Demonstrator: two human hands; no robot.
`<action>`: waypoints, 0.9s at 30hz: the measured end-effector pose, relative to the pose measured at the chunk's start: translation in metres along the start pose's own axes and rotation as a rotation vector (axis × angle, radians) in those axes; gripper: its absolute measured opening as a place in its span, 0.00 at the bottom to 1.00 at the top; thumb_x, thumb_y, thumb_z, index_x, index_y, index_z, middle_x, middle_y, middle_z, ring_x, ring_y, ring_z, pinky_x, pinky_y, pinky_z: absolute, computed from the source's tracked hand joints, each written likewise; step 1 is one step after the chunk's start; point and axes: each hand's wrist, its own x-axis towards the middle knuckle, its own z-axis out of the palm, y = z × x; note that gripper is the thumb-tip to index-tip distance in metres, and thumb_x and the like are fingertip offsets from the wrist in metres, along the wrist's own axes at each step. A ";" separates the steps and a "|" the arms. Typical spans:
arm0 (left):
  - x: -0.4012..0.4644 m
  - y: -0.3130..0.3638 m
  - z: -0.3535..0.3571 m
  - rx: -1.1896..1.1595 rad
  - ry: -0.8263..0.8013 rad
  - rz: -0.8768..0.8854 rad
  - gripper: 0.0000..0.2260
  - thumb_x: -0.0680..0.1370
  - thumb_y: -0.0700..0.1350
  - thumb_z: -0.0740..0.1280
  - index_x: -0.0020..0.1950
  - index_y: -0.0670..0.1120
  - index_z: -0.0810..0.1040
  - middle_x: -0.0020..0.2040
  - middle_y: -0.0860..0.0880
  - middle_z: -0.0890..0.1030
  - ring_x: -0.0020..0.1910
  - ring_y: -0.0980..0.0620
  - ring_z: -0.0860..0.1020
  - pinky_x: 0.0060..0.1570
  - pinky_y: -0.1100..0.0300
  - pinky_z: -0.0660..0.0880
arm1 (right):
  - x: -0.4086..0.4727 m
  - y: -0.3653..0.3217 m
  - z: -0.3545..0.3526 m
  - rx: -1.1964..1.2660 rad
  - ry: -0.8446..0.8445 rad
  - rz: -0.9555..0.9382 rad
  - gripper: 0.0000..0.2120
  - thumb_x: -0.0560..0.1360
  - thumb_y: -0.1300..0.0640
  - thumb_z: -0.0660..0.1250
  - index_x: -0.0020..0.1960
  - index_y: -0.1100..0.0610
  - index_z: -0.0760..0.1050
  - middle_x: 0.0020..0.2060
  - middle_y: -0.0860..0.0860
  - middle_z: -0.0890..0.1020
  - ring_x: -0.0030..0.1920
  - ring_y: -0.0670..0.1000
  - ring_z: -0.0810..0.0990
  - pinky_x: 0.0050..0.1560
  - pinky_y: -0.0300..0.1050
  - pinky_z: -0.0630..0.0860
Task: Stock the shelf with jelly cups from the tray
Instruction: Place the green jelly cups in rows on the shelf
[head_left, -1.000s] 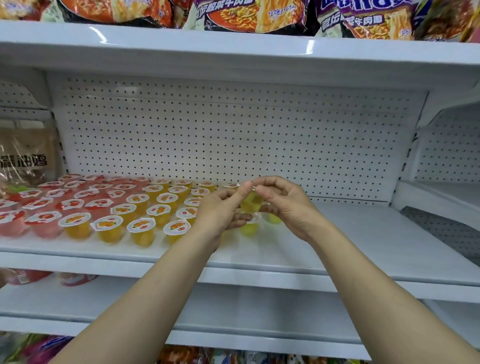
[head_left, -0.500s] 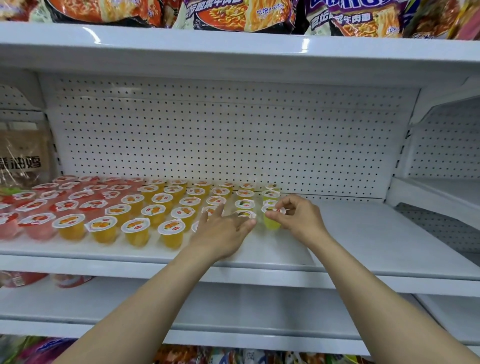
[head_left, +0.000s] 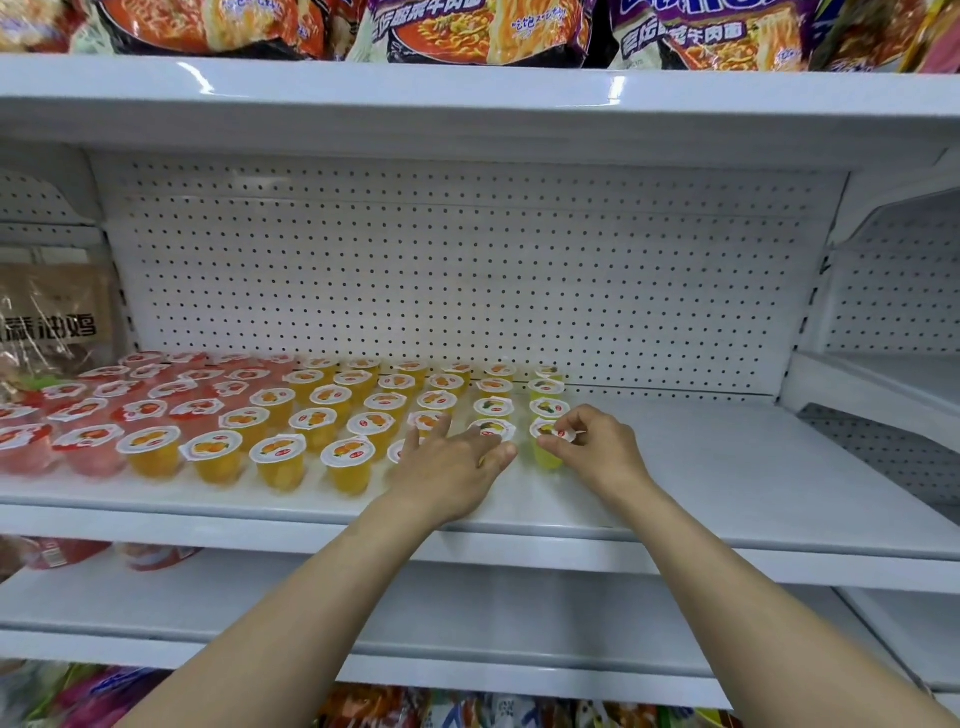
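On the white shelf (head_left: 727, 467), rows of red and orange jelly cups sit side by side. The right hand (head_left: 597, 447) pinches the lid edge of a yellow-green jelly cup (head_left: 546, 451) at the front of the last row. The left hand (head_left: 449, 462) lies flat with straight fingers, touching the cups beside it.

Shelf (head_left: 727, 478): white, perforated back panel, jelly cups ranked in rows at left and centre
Red cups (head_left: 88, 449): leftmost block
Orange cups (head_left: 283, 460): centre block
Yellow-green cup (head_left: 545, 452): front of the rightmost column, standing upright
Right hand (head_left: 597, 447): fingertips pinching that cup's lid edge
Left hand (head_left: 452, 467): fingers straight, laid flat over front cups just beside it
Upper shelf: noodle packets (head_left: 467, 28)
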 end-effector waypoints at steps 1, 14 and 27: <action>0.000 0.000 0.000 -0.002 0.000 -0.001 0.27 0.81 0.66 0.43 0.77 0.60 0.62 0.79 0.56 0.58 0.80 0.47 0.46 0.75 0.39 0.41 | -0.001 -0.001 0.000 -0.008 -0.001 0.001 0.13 0.70 0.46 0.77 0.46 0.53 0.79 0.44 0.49 0.82 0.46 0.52 0.81 0.48 0.48 0.78; 0.000 -0.037 -0.051 -0.074 0.433 -0.091 0.25 0.76 0.58 0.69 0.71 0.51 0.72 0.64 0.45 0.79 0.65 0.43 0.74 0.59 0.51 0.74 | 0.018 -0.097 -0.013 -0.504 -0.047 -0.343 0.19 0.77 0.45 0.67 0.66 0.51 0.74 0.64 0.52 0.76 0.62 0.56 0.76 0.56 0.48 0.71; -0.084 -0.168 -0.113 0.084 0.615 -0.517 0.21 0.79 0.57 0.64 0.68 0.49 0.73 0.59 0.41 0.81 0.59 0.39 0.77 0.54 0.48 0.76 | 0.007 -0.235 0.093 -0.380 -0.303 -0.628 0.26 0.79 0.38 0.61 0.70 0.51 0.72 0.70 0.53 0.73 0.67 0.56 0.73 0.61 0.51 0.71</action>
